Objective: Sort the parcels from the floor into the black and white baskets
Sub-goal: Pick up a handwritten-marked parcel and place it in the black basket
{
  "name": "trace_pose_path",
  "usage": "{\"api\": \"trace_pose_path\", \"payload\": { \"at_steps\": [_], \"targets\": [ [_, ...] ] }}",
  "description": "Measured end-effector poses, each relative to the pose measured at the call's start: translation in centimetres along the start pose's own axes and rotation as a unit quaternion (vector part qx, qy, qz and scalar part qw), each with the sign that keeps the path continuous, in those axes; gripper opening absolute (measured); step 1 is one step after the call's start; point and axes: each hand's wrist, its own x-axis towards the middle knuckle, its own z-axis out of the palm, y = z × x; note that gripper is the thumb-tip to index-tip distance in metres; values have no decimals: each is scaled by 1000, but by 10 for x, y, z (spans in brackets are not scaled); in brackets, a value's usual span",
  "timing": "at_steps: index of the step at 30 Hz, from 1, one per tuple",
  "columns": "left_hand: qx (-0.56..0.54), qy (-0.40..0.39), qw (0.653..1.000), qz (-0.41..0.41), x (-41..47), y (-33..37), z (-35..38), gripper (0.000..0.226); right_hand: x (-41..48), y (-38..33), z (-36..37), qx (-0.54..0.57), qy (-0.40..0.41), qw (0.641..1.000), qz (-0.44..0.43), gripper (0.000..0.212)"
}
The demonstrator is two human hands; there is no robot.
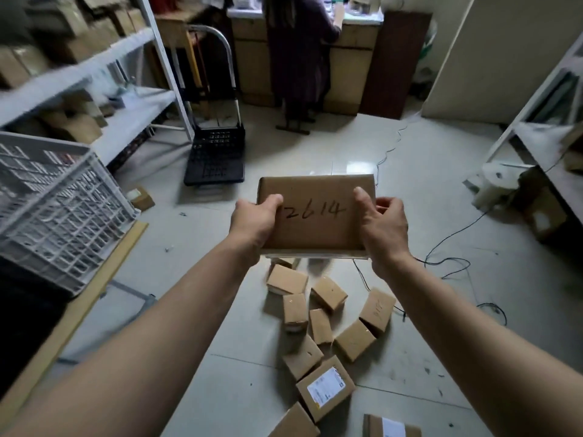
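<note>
We hold the parcel (315, 225) marked 2614 in mid-air over the floor pile (328, 323), left hand (252, 222) and right hand (383, 225) each with a grip pinching one side edge, so a hasty swing toward the white basket (63, 209) could let it slip or land missorted.

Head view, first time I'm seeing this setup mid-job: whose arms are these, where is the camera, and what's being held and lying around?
There is no machine here. A person wears one wide-angle camera on the head, looking forward and down, so the two bare arms are the wearer's own. The left hand and right hand grip a cardboard parcel by its sides, thumbs on top. The handwritten digits 2614 show on it. Below it, smaller parcels lie scattered on the tiled floor. A white basket with lattice walls stands at the left. I cannot clearly make out a black basket. Another person sits at the back.
</note>
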Motion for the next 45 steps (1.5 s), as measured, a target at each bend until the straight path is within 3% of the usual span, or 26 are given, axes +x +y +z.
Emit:
{"api": "trace_pose_path", "payload": {
  "at_steps": [5,11,17,22,26,28,32,38,41,45],
  "targets": [
    [-10,30,999,26,-26,52,-80,54,-47,-80,33,3,-45,998,-36,61],
    [-46,114,991,62,-70,70,-166,53,-109,-133,65,66,-144,983,-89,39],
    [-84,205,974,47,-121,57,-238,53,-169,-152,102,93,-241,961,-103,23],
    [-127,259,957,40,-140,41,-307,64,-214,-165,153,84,-303,942,-122,24],
    [-140,303,942,40,-134,25,-369,59,-245,-179,213,77,-339,928,-135,37],
    [-148,320,935,40,-127,16,-407,55,-263,-184,252,82,-353,921,-144,31],
    [-145,350,925,32,-106,-3,-491,74,-304,-193,338,71,-382,910,-145,29],
    [-152,373,915,-4,-64,-27,-613,78,-358,-203,462,40,-420,896,-136,35],
    [-150,382,912,-21,-39,-38,-650,66,-370,-202,507,18,-422,898,-120,37],
    [-168,379,908,-51,-6,-54,-680,72,-373,-196,557,-6,-420,901,-113,25]
  ]
}}
